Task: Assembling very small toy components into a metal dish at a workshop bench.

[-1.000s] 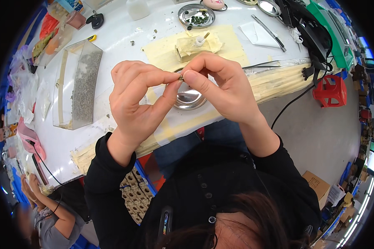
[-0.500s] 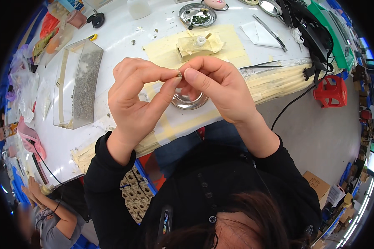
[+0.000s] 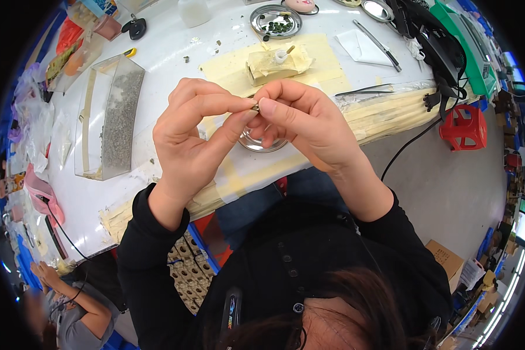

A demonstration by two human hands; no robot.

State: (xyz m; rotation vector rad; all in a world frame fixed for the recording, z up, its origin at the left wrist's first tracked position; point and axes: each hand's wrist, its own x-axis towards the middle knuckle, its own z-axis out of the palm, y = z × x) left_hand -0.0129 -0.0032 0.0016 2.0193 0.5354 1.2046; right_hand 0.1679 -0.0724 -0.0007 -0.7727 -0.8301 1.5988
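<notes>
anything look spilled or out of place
A few small bits lie loose on the white table, left of the yellow sheet, like stray debris. One dark green piece also seems to sit just outside the round metal plate holding the others.

Tiny pc (image 3: 255, 108), olive-ish, partly hidden, pinched btwn L fingertips (image 3: 248, 105) & R fingertips (image 3: 268, 106), up off tbl (image 3: 163, 70).

Lettering on the chest, fine print out wide

And there it is, on the black strip (image 3: 233, 312) down the front of the black top (image 3: 326, 248): pale lettering running lengthwise, with a small blue mark above it! Over on the right, the brown cardboard box (image 3: 445, 261) carries dark print, too small to read. Up at the far left, the blue packet (image 3: 104, 7) shows printed marks, just as unreadable!
</notes>
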